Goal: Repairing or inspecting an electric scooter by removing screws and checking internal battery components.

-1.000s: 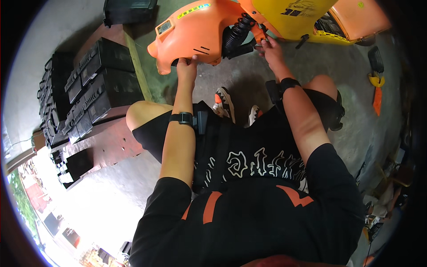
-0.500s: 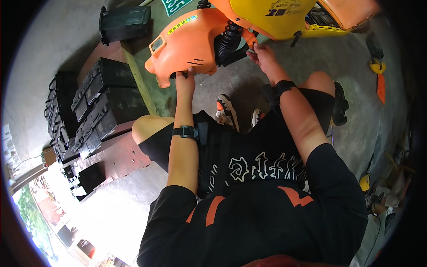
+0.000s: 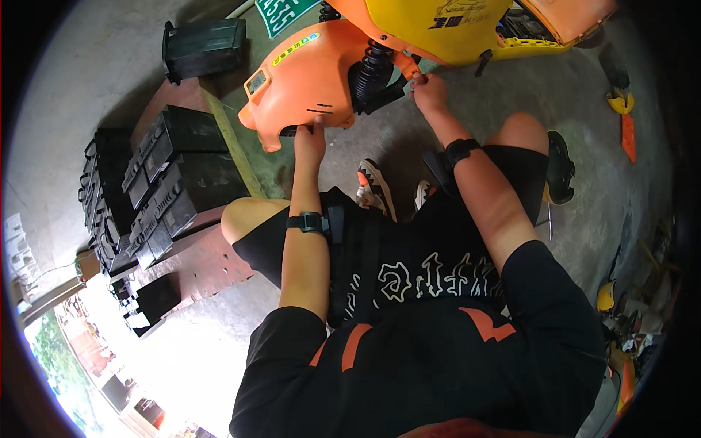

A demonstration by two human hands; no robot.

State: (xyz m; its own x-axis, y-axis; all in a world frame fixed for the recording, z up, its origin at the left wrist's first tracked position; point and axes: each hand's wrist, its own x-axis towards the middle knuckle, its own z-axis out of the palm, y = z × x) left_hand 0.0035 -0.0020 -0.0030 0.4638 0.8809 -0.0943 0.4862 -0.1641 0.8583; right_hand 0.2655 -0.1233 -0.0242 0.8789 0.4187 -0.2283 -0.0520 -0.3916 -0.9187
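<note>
An orange plastic front fender (image 3: 303,73) with slots and a small panel sits at the top centre, beside a black coiled spring strut (image 3: 372,69). My left hand (image 3: 310,139) is closed on the fender's lower edge, fingertips partly hidden beneath it. My right hand (image 3: 428,93) has its fingers closed on an orange bracket (image 3: 407,66) right of the strut. Above it is the yellow and orange scooter body (image 3: 445,25) with an open compartment toward the right.
Stacked black boxes (image 3: 168,182) stand at left on a reddish board (image 3: 204,266), below a dark bin (image 3: 204,47). A green sign (image 3: 281,14) lies behind the fender. At right lie a yellow and orange item (image 3: 626,128) on the concrete floor and assorted clutter (image 3: 628,328).
The view has shifted, showing more of the green sign and bin. My left hand and the fender appear lower in the picture; both hands keep their holds.
</note>
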